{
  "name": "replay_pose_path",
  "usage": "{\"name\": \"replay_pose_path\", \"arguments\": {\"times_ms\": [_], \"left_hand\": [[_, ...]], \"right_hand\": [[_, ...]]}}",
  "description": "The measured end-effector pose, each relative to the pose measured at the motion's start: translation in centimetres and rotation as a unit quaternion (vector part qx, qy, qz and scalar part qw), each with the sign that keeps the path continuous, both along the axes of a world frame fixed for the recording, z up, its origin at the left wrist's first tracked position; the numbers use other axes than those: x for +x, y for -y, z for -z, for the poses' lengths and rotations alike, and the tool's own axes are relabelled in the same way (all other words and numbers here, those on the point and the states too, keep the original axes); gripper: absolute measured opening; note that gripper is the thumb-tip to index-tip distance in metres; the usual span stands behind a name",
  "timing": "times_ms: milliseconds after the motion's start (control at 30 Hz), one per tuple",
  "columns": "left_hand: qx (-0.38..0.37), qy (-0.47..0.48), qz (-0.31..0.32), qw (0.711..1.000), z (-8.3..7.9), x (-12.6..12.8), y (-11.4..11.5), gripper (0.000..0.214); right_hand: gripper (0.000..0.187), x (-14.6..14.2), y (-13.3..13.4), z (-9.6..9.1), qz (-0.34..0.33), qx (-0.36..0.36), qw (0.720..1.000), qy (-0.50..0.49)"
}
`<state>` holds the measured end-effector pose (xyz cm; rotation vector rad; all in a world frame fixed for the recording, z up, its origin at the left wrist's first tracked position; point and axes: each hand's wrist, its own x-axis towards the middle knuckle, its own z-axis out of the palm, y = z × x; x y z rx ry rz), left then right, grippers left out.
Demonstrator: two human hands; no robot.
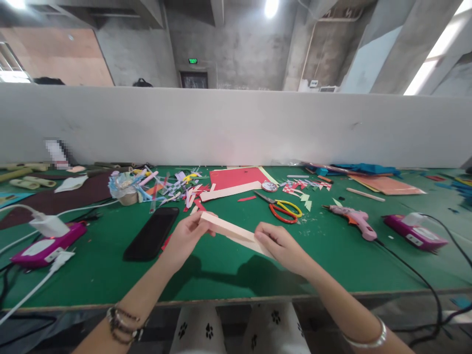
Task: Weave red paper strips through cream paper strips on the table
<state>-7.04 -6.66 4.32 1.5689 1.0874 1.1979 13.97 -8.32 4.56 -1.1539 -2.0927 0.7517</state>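
Observation:
A pale pink paper strip (232,230), folded along its length, is stretched between my two hands above the green table. My left hand (190,233) pinches its left end between thumb and fingers. Its right part is gripped by my right hand (278,244), thumb on top. Just beyond my right hand lie scissors (283,209) with red and yellow handles, blades apart. A red paper sheet (236,178) lies farther back, with another pale strip (236,191) along its front edge. Beside my left forearm is a black phone (152,235).
On the right are a pink glue gun (354,219) with its cord and a magenta power strip (415,232). Another power strip (47,248) with white plugs stands left. Paper scraps (180,187) and a tape bundle (127,187) lie behind the phone. A white partition (236,128) closes the back.

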Motion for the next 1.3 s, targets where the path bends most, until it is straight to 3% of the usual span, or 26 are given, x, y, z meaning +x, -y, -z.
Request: {"name": "replay_pose_path", "arguments": {"times_ms": [100, 200, 300, 400, 533, 700, 800, 1000, 1300], "left_hand": [[0.045, -0.045, -0.050, 0.997, -0.5, 0.7, -0.6, 0.023], [0.129, -0.137, -0.074, 0.979, -1.3, 1.5, -1.4, 0.024], [0.220, -0.218, -0.055, 0.949, -2.2, 2.4, -2.2, 0.026], [0.252, -0.239, -0.010, 0.938, -2.9, 3.0, -3.2, 0.025], [0.219, -0.201, 0.010, 0.955, -3.0, 3.2, -4.5, 0.025], [0.214, -0.207, 0.058, 0.953, -2.4, 3.5, -5.5, 0.028], [0.196, -0.180, 0.046, 0.963, -1.9, 4.0, -6.1, 0.026], [0.110, -0.052, 0.011, 0.993, -0.3, 5.5, -7.8, 0.025], [0.009, 0.010, -0.043, 0.999, 2.6, 7.5, -7.9, 0.037]], "right_hand": [[0.024, -0.4, -0.2, 0.1, 0.008, -0.010, 1.000, 0.016], [0.019, -1.1, -0.5, -0.4, 0.035, 0.066, 0.995, 0.062], [0.025, -2.3, -1.4, -1.8, 0.066, 0.153, 0.982, 0.087], [0.025, -3.2, -2.6, -3.3, 0.066, 0.145, 0.984, 0.074], [0.028, -3.3, -4.1, -4.2, 0.042, 0.101, 0.994, 0.012], [0.024, -3.0, -5.4, -3.7, 0.038, 0.084, 0.996, -0.010], [0.022, -2.9, -6.5, -3.3, 0.062, 0.075, 0.995, -0.021], [0.021, -2.2, -8.4, -1.7, 0.033, -0.039, 0.991, -0.124], [0.029, -2.5, -8.7, 0.7, 0.072, -0.133, 0.967, -0.206]]}}
